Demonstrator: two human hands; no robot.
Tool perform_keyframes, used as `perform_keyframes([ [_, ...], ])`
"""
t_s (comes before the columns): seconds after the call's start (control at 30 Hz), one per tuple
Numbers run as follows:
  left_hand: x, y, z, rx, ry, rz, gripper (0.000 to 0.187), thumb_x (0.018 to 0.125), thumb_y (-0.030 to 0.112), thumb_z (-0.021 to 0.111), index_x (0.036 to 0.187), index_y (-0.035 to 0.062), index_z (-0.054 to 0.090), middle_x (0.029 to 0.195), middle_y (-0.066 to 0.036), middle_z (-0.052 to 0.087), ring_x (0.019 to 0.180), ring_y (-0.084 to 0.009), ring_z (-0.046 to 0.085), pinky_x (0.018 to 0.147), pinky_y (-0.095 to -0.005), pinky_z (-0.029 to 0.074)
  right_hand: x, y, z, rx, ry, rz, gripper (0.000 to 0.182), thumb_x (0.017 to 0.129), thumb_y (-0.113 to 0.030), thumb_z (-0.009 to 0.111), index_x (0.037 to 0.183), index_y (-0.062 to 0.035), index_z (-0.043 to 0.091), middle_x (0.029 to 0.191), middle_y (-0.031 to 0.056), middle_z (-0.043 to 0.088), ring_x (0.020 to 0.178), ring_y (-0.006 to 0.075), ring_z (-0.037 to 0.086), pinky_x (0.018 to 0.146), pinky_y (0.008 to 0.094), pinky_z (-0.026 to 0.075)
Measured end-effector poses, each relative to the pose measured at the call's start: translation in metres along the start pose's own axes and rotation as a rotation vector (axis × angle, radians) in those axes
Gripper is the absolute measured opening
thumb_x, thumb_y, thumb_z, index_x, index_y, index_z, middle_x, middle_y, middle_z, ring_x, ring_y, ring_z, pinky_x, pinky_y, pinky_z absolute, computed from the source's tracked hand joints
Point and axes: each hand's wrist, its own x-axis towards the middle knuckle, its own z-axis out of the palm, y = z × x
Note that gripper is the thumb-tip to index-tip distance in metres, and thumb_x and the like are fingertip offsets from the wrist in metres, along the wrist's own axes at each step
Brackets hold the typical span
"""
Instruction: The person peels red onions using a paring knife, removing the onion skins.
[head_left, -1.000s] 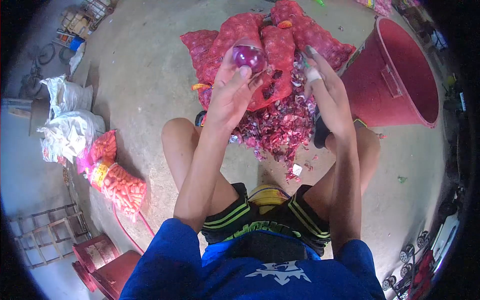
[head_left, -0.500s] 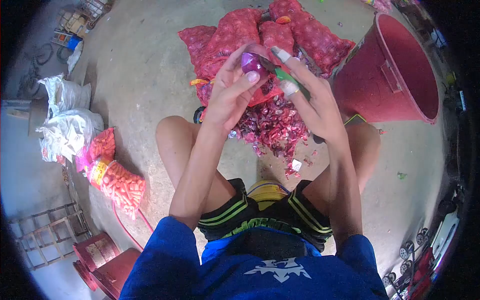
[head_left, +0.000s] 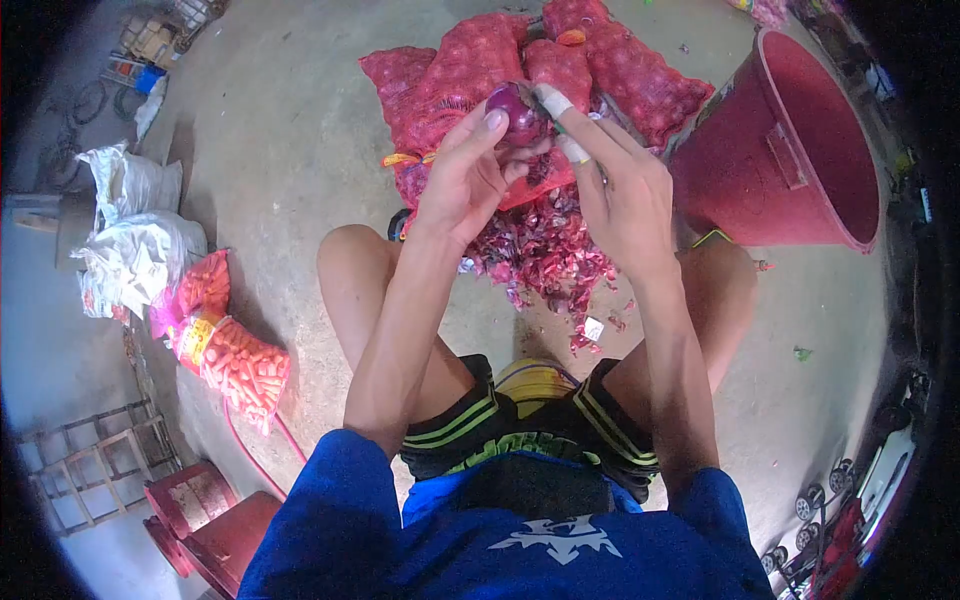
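A dark purple onion is held in the fingers of my left hand, with the thumb on its near side. My right hand touches the onion's right side with wrapped fingertips. A bit of green shows between the right fingers; most of that knife-like tool is hidden by the hand. Below and beyond the hands lies a heap of loose red onion skins on the floor. Red mesh sacks of onions lie just past the hands.
A large red tub stands at the right. White sacks and a bag of carrots sit at the left. Red containers are at the lower left, and wheeled items at the lower right. A yellow seat shows between the legs.
The onion has been turned in my left hand, and the left thumb has moved up. My right hand has closed in on the onion, and less of the green tool shows.
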Motion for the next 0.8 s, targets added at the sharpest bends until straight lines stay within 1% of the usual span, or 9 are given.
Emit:
perform_keyframes([
  [0.2, 0.006, -0.007, -0.01, 0.001, 0.009, 0.003, 0.046, 0.103, 0.028, 0.071, 0.141, 0.0045, 0.061, 0.12, -0.011, 0.076, 0.102, -0.0231, 0.078, 0.078, -0.0278, 0.063, 0.002, 0.003, 0.011, -0.162, 0.044, 0.094, 0.05, 0.098, -0.014, 0.067, 0.145, -0.0298, 0.067, 0.107, 0.0184, 0.075, 0.086, 0.0431, 0.073, 0.07, 0.053, 0.057],
  [0.27, -0.007, 0.0, -0.005, -0.006, -0.076, 0.034, 0.049, 0.102, 0.027, 0.073, 0.143, 0.0035, 0.06, 0.121, -0.012, 0.076, 0.103, -0.0235, 0.078, 0.082, -0.0289, 0.063, 0.008, 0.026, 0.002, -0.188, -0.037, 0.37, 0.045, 0.102, -0.018, 0.064, 0.145, -0.0311, 0.067, 0.112, 0.0233, 0.074, 0.094, 0.0466, 0.073, 0.073, 0.0546, 0.057],
  [0.3, -0.009, 0.003, 0.0, -0.018, -0.172, 0.057, 0.052, 0.101, 0.026, 0.074, 0.144, 0.0025, 0.059, 0.122, -0.013, 0.075, 0.103, -0.0239, 0.078, 0.085, -0.0299, 0.064, 0.007, 0.04, -0.005, -0.125, -0.028, 0.336, 0.042, 0.107, -0.019, 0.059, 0.147, -0.0272, 0.066, 0.097, 0.0184, 0.075, 0.084, 0.0357, 0.076, 0.071, 0.0454, 0.057],
  [0.33, -0.008, 0.002, 0.002, -0.022, -0.179, 0.053, 0.052, 0.101, 0.026, 0.074, 0.144, 0.0025, 0.059, 0.122, -0.013, 0.075, 0.103, -0.0239, 0.078, 0.085, -0.0299, 0.064, 0.006, 0.047, -0.01, -0.132, -0.023, 0.339, 0.042, 0.107, -0.019, 0.059, 0.147, -0.0272, 0.066, 0.097, 0.0184, 0.075, 0.084, 0.0357, 0.076, 0.071, 0.0454, 0.057],
  [0.4, -0.01, 0.003, 0.003, -0.059, -0.076, 0.052, 0.058, 0.099, 0.022, 0.076, 0.149, 0.0009, 0.055, 0.124, -0.015, 0.074, 0.104, -0.0255, 0.077, 0.092, -0.0324, 0.065, 0.007, 0.054, -0.013, 0.402, -0.161, 0.345, 0.043, 0.109, -0.017, 0.057, 0.151, -0.0172, 0.063, 0.087, 0.0073, 0.068, 0.077, 0.017, 0.067, 0.072, 0.0328, 0.053],
  [0.43, -0.008, 0.006, 0.004, -0.055, -0.075, 0.06, 0.058, 0.099, 0.022, 0.076, 0.149, 0.0009, 0.055, 0.124, -0.015, 0.074, 0.104, -0.0255, 0.077, 0.092, -0.0324, 0.065, 0.002, 0.051, -0.009, 0.614, -0.177, 0.321, 0.046, 0.11, -0.014, 0.056, 0.155, -0.0052, 0.056, 0.091, 0.0, 0.058, 0.079, 0.0082, 0.054, 0.074, 0.0258, 0.048],
  [0.53, -0.002, 0.005, 0.007, 0.074, -0.1, 0.057, 0.06, 0.098, 0.016, 0.076, 0.151, 0.0014, 0.052, 0.127, -0.014, 0.072, 0.109, -0.0252, 0.075, 0.094, -0.0329, 0.065, 0.004, 0.009, -0.024, 0.823, -0.253, 0.282, 0.051, 0.108, -0.011, 0.057, 0.157, -0.0005, 0.051, 0.1, 0.0001, 0.06, 0.082, 0.0099, 0.057, 0.076, 0.0265, 0.049],
  [0.57, -0.003, 0.002, 0.007, 0.068, -0.071, 0.06, 0.061, 0.098, 0.013, 0.076, 0.152, 0.0021, 0.051, 0.129, -0.013, 0.071, 0.112, -0.024, 0.074, 0.096, -0.0331, 0.064, 0.003, 0.009, -0.026, 0.858, -0.283, 0.278, 0.054, 0.106, -0.01, 0.059, 0.158, 0.0006, 0.049, 0.113, 0.0016, 0.065, 0.085, 0.011, 0.059, 0.079, 0.0272, 0.05],
  [0.8, 0.0, -0.001, 0.009, 0.021, -0.05, 0.052, 0.06, 0.099, 0.007, 0.074, 0.154, 0.005, 0.051, 0.131, -0.008, 0.07, 0.116, -0.0178, 0.072, 0.096, -0.032, 0.064, -0.003, 0.021, -0.013, 0.643, -0.174, 0.069, 0.056, 0.101, -0.005, 0.059, 0.156, -0.0006, 0.052, 0.126, 0.0148, 0.075, 0.089, 0.0138, 0.066, 0.085, 0.0302, 0.054],
])
